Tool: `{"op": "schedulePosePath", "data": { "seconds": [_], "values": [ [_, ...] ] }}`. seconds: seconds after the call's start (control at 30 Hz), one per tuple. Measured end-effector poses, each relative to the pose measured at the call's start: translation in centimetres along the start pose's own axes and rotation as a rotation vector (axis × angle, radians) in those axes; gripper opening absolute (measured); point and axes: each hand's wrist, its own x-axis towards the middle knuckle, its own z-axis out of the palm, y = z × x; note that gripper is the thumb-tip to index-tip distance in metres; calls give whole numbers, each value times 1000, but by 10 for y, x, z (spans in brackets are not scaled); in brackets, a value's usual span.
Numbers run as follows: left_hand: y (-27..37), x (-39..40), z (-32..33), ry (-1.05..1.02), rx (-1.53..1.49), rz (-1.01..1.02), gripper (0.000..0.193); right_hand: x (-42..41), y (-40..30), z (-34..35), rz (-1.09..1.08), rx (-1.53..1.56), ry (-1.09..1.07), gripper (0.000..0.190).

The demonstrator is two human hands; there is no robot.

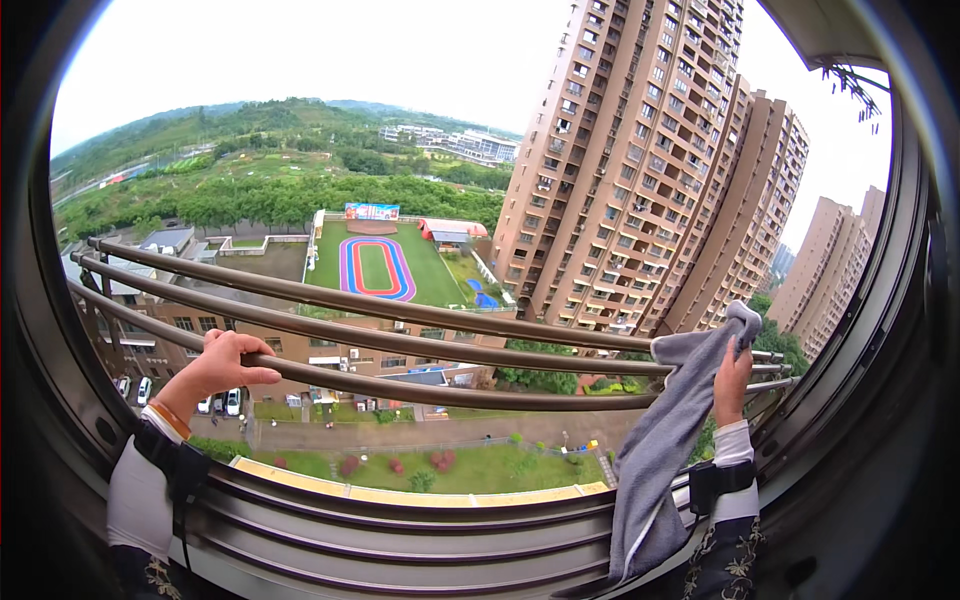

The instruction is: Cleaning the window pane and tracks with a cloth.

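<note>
My left hand (206, 375) is curled over the nearest of three brown metal rails (465, 393), toward its left end, thumb lying along the tube. The rails run side by side outside an open window. At their right end my right hand (731, 382) grips the upper part of a grey towel (667, 435). The cloth lies across the rails, bunched at the top, and its long lower part hangs inward over the window sill. Some of my right fingers are hidden behind the fabric.
A ridged metal window track (405, 529) crosses below my hands. The dark window frame (832, 345) rises at the right. Beyond the rails is a long drop to a road (450, 439) and lawn, with tall apartment blocks (622, 165) opposite. A clip hanger (855, 86) hangs at upper right.
</note>
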Motion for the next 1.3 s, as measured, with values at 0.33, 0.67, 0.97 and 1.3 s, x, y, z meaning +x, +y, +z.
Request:
{"op": "schedulePosePath", "data": {
  "seconds": [0.33, 0.67, 0.97, 1.3],
  "values": [
    [3, 2, 3, 8, 20, 63, 48, -45, 105, -8, -1, -379, -759, 52],
    [-4, 6, 3, -87, 48, 53, 45, -122, -70, 66, -556, -181, -970, 52],
    [-11, 4, 6, -79, 33, 50, 46, -164, -204, 116, -867, -233, -1162, 60],
    [-12, 10, 8, -114, 25, -24, 52, -195, -310, 172, -1142, -116, -1434, 58]
  ]
}}
